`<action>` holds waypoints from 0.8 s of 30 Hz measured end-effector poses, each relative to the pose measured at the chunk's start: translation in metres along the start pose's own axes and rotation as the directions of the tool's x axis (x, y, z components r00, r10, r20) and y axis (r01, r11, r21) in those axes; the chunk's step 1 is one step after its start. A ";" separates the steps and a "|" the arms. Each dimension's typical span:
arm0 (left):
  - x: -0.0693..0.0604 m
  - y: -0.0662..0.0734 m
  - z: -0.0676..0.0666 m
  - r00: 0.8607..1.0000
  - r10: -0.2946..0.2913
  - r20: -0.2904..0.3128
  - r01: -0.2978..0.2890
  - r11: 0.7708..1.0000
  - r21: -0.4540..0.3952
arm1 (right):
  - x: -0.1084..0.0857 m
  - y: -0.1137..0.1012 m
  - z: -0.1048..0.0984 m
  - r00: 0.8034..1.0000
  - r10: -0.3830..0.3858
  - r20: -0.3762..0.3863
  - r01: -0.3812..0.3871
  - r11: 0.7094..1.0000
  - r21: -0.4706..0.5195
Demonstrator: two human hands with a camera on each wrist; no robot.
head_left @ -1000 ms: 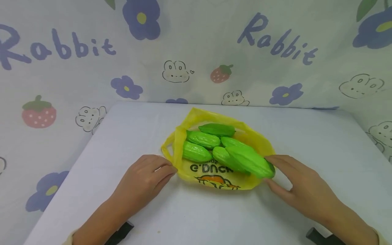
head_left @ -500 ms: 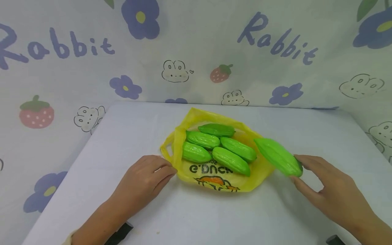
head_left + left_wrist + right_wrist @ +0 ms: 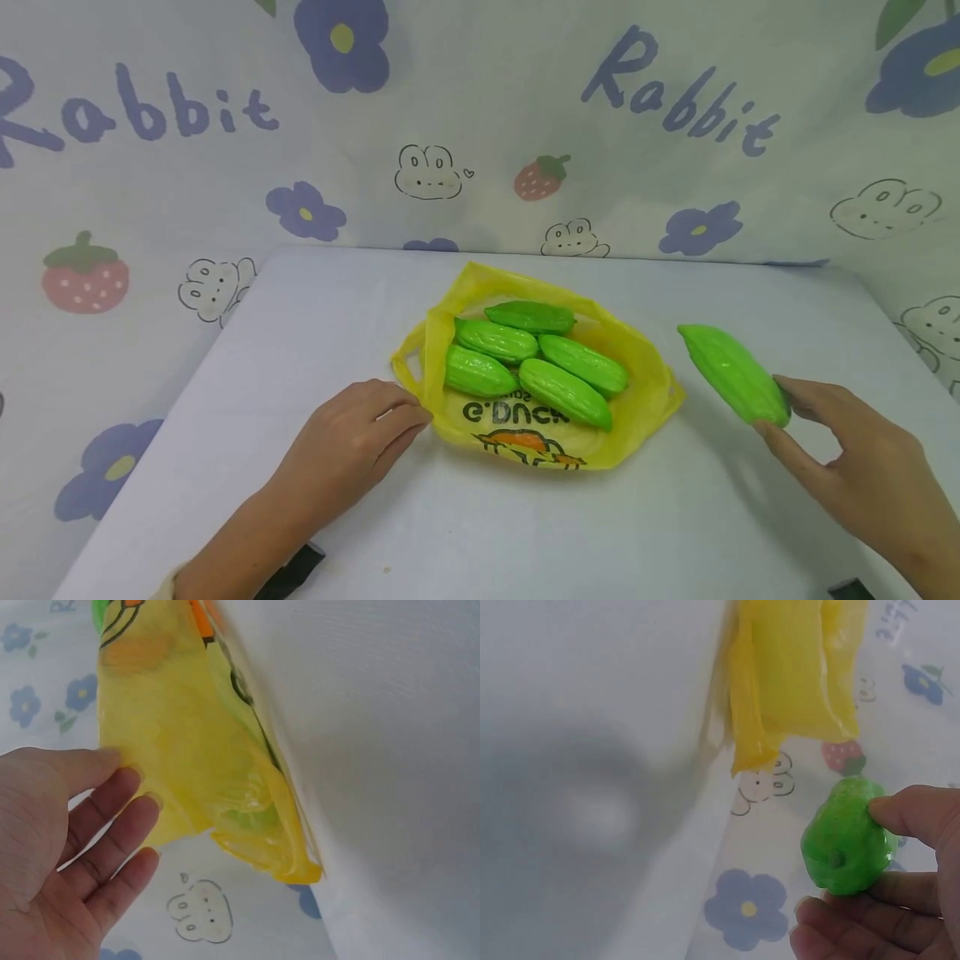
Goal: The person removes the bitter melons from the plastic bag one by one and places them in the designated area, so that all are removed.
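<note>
In the head view a yellow plastic bag [image 3: 645, 425] lies with its mouth spread, and several bright green bitter melons [image 3: 566, 393] rest inside. My left hand [image 3: 360, 446] pinches the bag's near left edge between thumb and fingers; the left wrist view shows the thumb [image 3: 86, 766] at the bag's rim. On the right, my right hand [image 3: 870, 458] grips one more bitter melon [image 3: 731, 373] by its blunt end, its pointed tip aimed up and left. It hangs above the table, apart from the bag. The right wrist view shows its bumpy end [image 3: 847, 840] between thumb and fingers.
A white table [image 3: 525, 533] lies under everything. Behind it hangs a pale cloth [image 3: 480, 100] printed with flowers, strawberries, rabbits and lettering. Part of a black strap [image 3: 296, 571] shows below the left wrist.
My right hand has lifted a bitter melon from the bag's right side and carried it rightward, clear of the bag. The left hand has stayed at the bag's edge.
</note>
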State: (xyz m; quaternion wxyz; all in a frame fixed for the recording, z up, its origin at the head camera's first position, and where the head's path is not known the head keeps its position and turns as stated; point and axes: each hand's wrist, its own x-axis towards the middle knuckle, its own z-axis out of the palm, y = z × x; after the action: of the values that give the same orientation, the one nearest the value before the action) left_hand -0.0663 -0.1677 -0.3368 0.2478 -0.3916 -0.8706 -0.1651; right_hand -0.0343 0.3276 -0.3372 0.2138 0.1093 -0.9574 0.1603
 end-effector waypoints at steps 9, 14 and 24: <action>-0.001 0.000 -0.001 1.000 0.006 -0.009 -0.006 1.000 -0.011 | 0.003 0.009 0.002 0.994 0.071 0.079 -0.068 0.997 -0.047; 0.000 0.000 -0.001 1.000 0.007 0.000 -0.007 1.000 -0.015 | 0.006 0.016 0.009 0.984 0.126 0.128 -0.119 0.991 -0.062; -0.001 0.001 -0.002 1.000 -0.006 0.030 0.006 1.000 -0.003 | 0.009 0.033 0.022 0.933 0.232 0.276 -0.214 0.972 -0.095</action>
State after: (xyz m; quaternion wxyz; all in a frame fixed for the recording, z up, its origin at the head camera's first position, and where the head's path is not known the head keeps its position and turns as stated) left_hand -0.0644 -0.1689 -0.3360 0.2336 -0.3916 -0.8752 -0.1613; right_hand -0.0597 0.3491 -0.3606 0.0575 0.0150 -0.9890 0.1356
